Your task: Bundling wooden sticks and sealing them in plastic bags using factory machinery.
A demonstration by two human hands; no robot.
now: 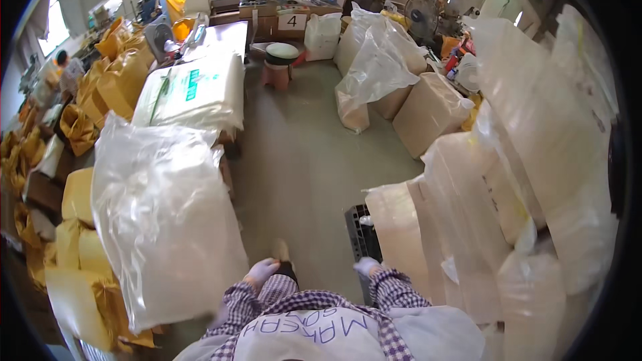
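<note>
My left hand [263,271], in a pale glove, is held low in front of me with its fingers curled in. Nothing shows in it. Left of it stands a large bundle wrapped in clear plastic [170,227], apart from the hand. My right hand [366,266], gloved too, has its fingers drawn together and appears to hold nothing. It is close to a black plastic crate [356,234] on the floor; whether they touch is unclear. Right of the crate are tall beige sacks in clear plastic [401,220]. Both sleeves are checked purple and white.
An aisle of grey floor [294,154] runs ahead to a round stool [281,60]. Stacked white plastic bags [194,90] lie on the left, beside yellow sacks [124,80]. More wrapped sacks [431,107] and a fan [421,17] line the right. A machine bench [271,23] stands behind.
</note>
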